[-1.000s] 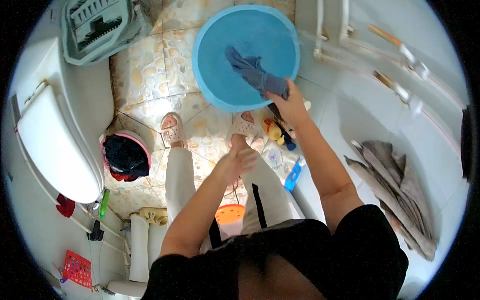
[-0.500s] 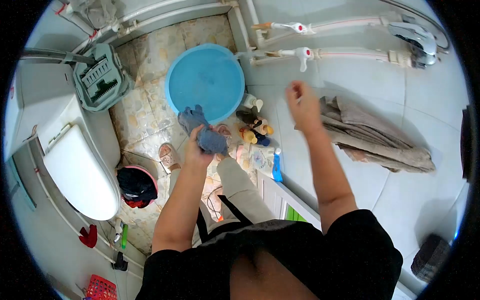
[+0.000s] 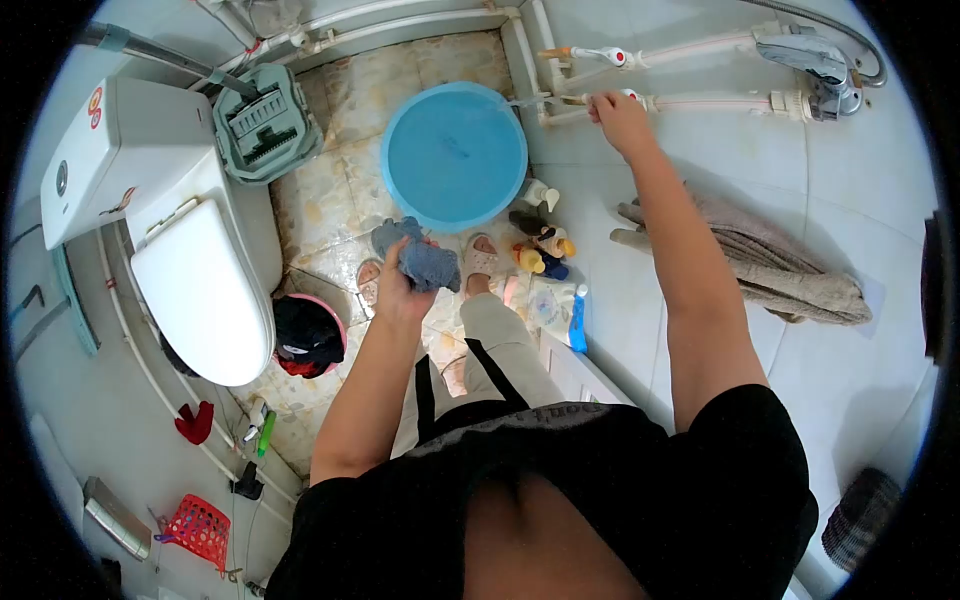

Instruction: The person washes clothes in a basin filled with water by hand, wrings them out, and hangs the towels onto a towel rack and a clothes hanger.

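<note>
A bunched grey-blue cloth (image 3: 432,264) is gripped in my left hand (image 3: 404,292), held in front of my body, just short of the blue basin (image 3: 455,190). The basin stands on the tiled floor with water in it. My right hand (image 3: 622,122) reaches to the wall, its fingers closed around the handle of the lower tap (image 3: 632,95), which is mostly hidden behind them. From that tap's spout a thin stream of water (image 3: 522,101) runs toward the basin's rim. The upper tap (image 3: 606,56) is untouched.
At left stand a white toilet (image 3: 205,290), a grey-green mop bucket (image 3: 265,130) and a pink tub of dark clothes (image 3: 340,325). Several bottles (image 3: 541,195) sit right of the basin. A brown towel (image 3: 770,250) hangs on the right wall. A red basket (image 3: 198,530) is lower left.
My right hand has moved up from beside the towel onto the lower tap's handle. My left hand still holds the cloth, now a little farther from the basin. The view has shifted.
</note>
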